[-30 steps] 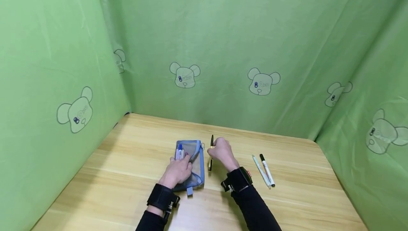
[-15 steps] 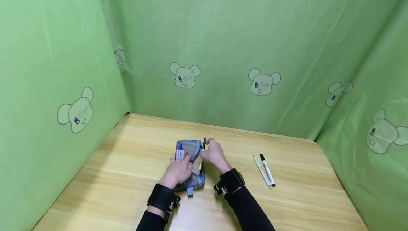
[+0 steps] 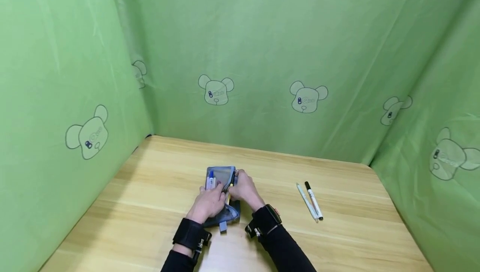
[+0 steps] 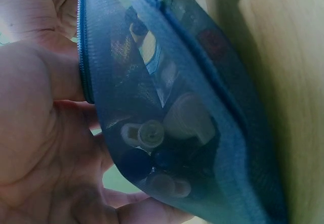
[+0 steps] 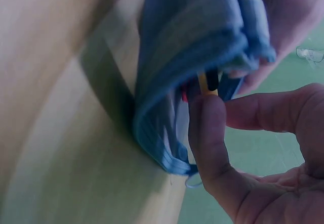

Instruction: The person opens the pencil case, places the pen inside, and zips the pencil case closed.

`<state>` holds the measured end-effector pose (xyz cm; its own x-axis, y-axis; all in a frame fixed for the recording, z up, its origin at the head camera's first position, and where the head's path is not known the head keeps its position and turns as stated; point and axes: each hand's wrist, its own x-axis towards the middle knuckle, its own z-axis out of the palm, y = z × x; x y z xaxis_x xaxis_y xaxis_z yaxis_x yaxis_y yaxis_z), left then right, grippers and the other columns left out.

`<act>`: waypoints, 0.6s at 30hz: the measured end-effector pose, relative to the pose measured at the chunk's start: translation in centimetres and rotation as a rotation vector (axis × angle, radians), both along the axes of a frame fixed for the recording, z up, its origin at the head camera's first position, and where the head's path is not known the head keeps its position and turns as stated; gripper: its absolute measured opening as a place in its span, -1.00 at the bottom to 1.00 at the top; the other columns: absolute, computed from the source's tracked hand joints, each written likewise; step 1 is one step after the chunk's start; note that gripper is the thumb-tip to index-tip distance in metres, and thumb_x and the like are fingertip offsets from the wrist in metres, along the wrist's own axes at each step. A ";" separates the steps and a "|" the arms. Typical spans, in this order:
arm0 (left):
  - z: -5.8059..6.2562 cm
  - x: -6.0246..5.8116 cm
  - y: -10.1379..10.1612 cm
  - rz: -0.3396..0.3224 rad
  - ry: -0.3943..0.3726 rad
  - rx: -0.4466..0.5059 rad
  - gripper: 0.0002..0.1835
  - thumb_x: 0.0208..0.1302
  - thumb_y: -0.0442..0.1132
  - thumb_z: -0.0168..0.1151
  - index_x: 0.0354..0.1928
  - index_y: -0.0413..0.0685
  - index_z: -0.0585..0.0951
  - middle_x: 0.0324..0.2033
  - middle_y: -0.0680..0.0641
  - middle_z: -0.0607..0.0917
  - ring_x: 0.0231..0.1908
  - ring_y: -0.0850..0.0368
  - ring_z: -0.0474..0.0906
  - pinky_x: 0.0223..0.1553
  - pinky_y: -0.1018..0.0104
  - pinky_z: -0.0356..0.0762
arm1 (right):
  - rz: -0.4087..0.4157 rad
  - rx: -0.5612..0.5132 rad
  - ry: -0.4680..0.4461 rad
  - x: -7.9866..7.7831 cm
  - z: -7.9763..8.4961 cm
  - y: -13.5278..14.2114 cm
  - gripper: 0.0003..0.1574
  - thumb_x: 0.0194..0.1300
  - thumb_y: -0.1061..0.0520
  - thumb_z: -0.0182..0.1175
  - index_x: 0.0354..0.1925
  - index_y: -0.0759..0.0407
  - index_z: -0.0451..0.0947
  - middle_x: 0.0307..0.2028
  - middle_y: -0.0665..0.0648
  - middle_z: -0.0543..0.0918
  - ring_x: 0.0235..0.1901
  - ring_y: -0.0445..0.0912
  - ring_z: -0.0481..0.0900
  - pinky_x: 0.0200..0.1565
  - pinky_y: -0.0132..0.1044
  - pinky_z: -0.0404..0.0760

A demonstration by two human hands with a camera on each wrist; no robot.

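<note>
A blue mesh zip pencil case [image 3: 224, 170] lies on the table with its zipped side gaping. My left hand [image 3: 208, 203] holds it by the opening's edge, thumb over the zip and fingers beneath, as the left wrist view shows. Several pens, one with a blue cap [image 3: 211, 174], are inside; their ends [image 4: 151, 134] show through the mesh. My right hand [image 3: 245, 189] pinches a yellow-and-black pen [image 5: 208, 82] between thumb and fingertips. The pen lies partly within the opening of the case, its far end hidden by the fabric.
To the right on the wooden table [image 3: 356, 205] lie a pale blue pencil [image 3: 307, 202] and a white black-capped marker [image 3: 314, 200], side by side. Green cloth [image 3: 262, 126] with bear faces encloses the back and sides.
My right hand has carried the yellow-and-black pen leftward from beside the pencil case into its opening. The left hand has stayed in place on the case.
</note>
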<state>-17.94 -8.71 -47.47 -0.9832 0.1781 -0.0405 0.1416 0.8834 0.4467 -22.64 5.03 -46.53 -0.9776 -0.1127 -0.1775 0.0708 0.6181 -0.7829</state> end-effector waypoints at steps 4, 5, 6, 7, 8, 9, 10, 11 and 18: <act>0.0 -0.1 0.0 -0.001 0.004 0.004 -0.48 0.52 -0.16 -0.09 0.41 -0.24 0.43 0.30 -0.32 0.58 0.13 -0.41 0.48 0.04 -0.16 0.51 | 0.001 -0.012 0.008 0.0 -0.5 -0.3 -0.21 -0.02 0.45 0.27 0.24 0.44 0.34 -0.14 0.51 0.65 -0.66 -0.07 0.68 -0.51 -0.20 0.73; 0.0 -0.1 -0.1 -0.002 0.000 0.007 -0.48 0.52 -0.16 -0.09 0.41 -0.24 0.43 0.30 -0.32 0.58 0.15 -0.41 0.48 0.05 -0.16 0.51 | -0.001 -0.017 0.008 0.1 -0.5 -0.3 -0.21 -0.01 0.45 0.27 0.24 0.45 0.34 -0.14 0.52 0.65 -0.66 -0.06 0.69 -0.51 -0.19 0.73; 0.0 -0.1 -0.1 -0.004 -0.003 0.007 -0.48 0.53 -0.16 -0.10 0.41 -0.25 0.42 0.31 -0.32 0.57 0.18 -0.41 0.47 0.08 -0.17 0.49 | 0.001 -0.024 0.008 0.1 -0.6 -0.3 -0.22 -0.01 0.45 0.27 0.24 0.45 0.33 -0.14 0.53 0.65 -0.66 -0.05 0.69 -0.52 -0.20 0.73; 0.0 -0.1 -0.1 -0.002 -0.008 0.009 -0.47 0.52 -0.16 -0.09 0.41 -0.25 0.42 0.32 -0.32 0.56 0.17 -0.42 0.46 0.06 -0.17 0.51 | 0.004 -0.028 0.006 0.2 -0.7 -0.4 -0.22 -0.01 0.45 0.26 0.23 0.46 0.32 -0.14 0.53 0.64 -0.66 -0.03 0.70 -0.52 -0.20 0.73; 0.0 0.0 -0.1 0.002 -0.013 0.011 -0.47 0.53 -0.16 -0.09 0.42 -0.25 0.42 0.32 -0.32 0.56 0.16 -0.42 0.46 0.06 -0.18 0.52 | 0.008 -0.029 0.005 0.3 -0.7 -0.4 -0.22 -0.01 0.44 0.27 0.23 0.47 0.32 -0.14 0.54 0.65 -0.65 -0.02 0.71 -0.52 -0.20 0.73; 0.0 0.0 -0.2 0.003 -0.016 0.012 -0.48 0.53 -0.16 -0.08 0.41 -0.25 0.42 0.32 -0.32 0.55 0.17 -0.42 0.45 0.07 -0.18 0.51 | 0.012 -0.030 0.004 0.4 -0.8 -0.4 -0.21 -0.01 0.44 0.27 0.24 0.47 0.31 -0.15 0.54 0.65 -0.64 -0.01 0.72 -0.52 -0.20 0.73; 0.0 0.0 -0.2 0.004 -0.017 0.011 -0.48 0.53 -0.16 -0.08 0.41 -0.25 0.42 0.32 -0.33 0.55 0.19 -0.42 0.45 0.08 -0.18 0.50 | 0.013 -0.025 0.000 0.5 -0.8 -0.5 -0.20 -0.01 0.43 0.28 0.24 0.47 0.31 -0.15 0.53 0.65 -0.61 0.00 0.72 -0.51 -0.21 0.73; -0.1 0.1 -0.2 0.005 -0.017 0.013 -0.48 0.53 -0.16 -0.08 0.41 -0.25 0.42 0.32 -0.33 0.56 0.20 -0.42 0.45 0.09 -0.17 0.49 | 0.016 -0.016 0.002 0.6 -0.8 -0.5 -0.20 -0.01 0.42 0.29 0.24 0.47 0.31 -0.15 0.52 0.65 -0.57 0.01 0.73 -0.48 -0.21 0.73; -0.3 0.1 -0.1 0.004 0.003 0.018 -0.48 0.52 -0.15 -0.07 0.41 -0.24 0.43 0.29 -0.32 0.59 0.03 -0.35 0.46 -0.05 -0.13 0.53 | 0.008 0.060 0.041 0.7 -1.0 -0.4 -0.19 -0.06 0.35 0.36 0.20 0.45 0.34 -0.16 0.43 0.68 -0.31 0.09 0.70 -0.30 -0.22 0.72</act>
<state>-17.83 -8.80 -47.74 -0.9840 0.1745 -0.0348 0.1390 0.8758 0.4623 -21.90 4.59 -47.49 -0.9833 -0.1105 -0.1443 0.0349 0.6645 -0.7465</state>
